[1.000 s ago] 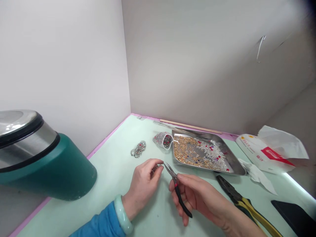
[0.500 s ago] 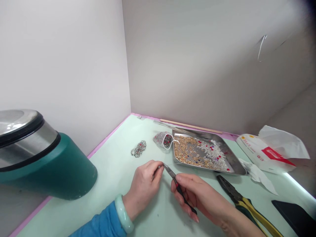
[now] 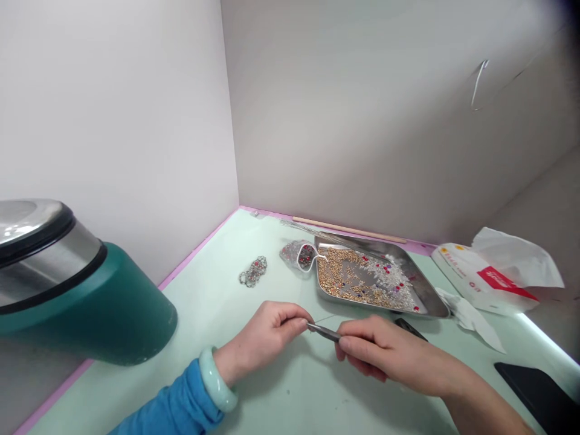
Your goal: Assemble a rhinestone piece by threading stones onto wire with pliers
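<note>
My left hand [image 3: 267, 335] is closed, thumb and forefinger pinching a thin wire [image 3: 324, 318] whose free end sticks out to the right. Fine detail at the fingertips is too small to make out. My right hand [image 3: 385, 350] is wrapped around small needle-nose pliers [image 3: 325, 331]. Their jaws point left and meet the wire at my left fingertips; the handles are hidden in my palm. Beyond my left hand lies a small bunch of beaded wirework [image 3: 254, 272] with red beads. A clear pouch [image 3: 292, 254] with a white rim holds similar pieces.
A metal tray [image 3: 385, 312] holds gold, clear and red beads; thin rods [image 3: 308, 228] rest over its back edge. Larger pliers [image 3: 410, 329] lie partly behind my right arm. A big green flask [image 3: 131, 308] stands left, a tissue pack [image 3: 471, 272] and a black flat object [image 3: 539, 393] right.
Both hands have shifted slightly to the right. My right hand has turned the pliers from a steep slant to nearly level, and its forearm now covers most of the larger pliers.
</note>
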`<action>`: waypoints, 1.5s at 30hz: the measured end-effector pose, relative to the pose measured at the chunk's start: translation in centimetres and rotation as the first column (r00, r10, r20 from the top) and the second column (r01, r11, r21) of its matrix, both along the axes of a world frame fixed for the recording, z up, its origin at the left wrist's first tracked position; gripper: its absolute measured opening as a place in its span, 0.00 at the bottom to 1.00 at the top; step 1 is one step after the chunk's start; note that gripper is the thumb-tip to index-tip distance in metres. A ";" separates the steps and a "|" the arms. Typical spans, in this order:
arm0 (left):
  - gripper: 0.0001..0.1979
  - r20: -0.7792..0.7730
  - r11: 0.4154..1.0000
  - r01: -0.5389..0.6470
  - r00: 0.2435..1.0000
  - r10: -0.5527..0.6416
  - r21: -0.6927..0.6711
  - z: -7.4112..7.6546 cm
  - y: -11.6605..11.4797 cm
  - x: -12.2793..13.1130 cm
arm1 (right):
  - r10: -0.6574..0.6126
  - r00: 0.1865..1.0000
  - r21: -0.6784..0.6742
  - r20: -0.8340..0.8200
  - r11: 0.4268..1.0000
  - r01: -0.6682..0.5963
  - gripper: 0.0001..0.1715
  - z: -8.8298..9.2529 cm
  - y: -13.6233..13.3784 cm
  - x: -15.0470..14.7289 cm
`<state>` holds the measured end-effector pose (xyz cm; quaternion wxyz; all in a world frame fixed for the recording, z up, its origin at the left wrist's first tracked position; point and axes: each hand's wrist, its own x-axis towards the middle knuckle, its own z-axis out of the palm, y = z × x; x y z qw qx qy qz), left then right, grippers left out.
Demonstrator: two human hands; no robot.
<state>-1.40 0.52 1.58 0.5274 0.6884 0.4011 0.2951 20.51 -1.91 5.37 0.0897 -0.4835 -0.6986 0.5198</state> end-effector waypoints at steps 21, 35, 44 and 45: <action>0.13 0.408 0.858 0.077 0.898 0.162 -0.508 -0.9 0.4 0.0 | -0.081 0.989 0.313 0.123 0.949 0.039 0.21 -1.4 -0.1 -1.6; 0.16 0.206 0.956 -0.096 0.966 0.157 -0.278 -0.8 0.4 0.4 | -0.323 0.870 -0.365 -0.373 0.913 0.182 0.19 -2.9 -0.3 -2.3; 0.15 -0.034 0.937 -0.338 0.939 0.342 0.092 -2.1 0.2 0.7 | -0.573 0.682 -0.635 -0.456 0.746 0.202 0.19 -3.7 -1.5 -4.9; 0.15 -0.034 0.941 -0.332 0.942 0.335 0.071 -2.0 0.2 0.7 | -0.546 0.703 -0.577 -0.455 0.782 0.234 0.19 -3.7 -1.5 -4.9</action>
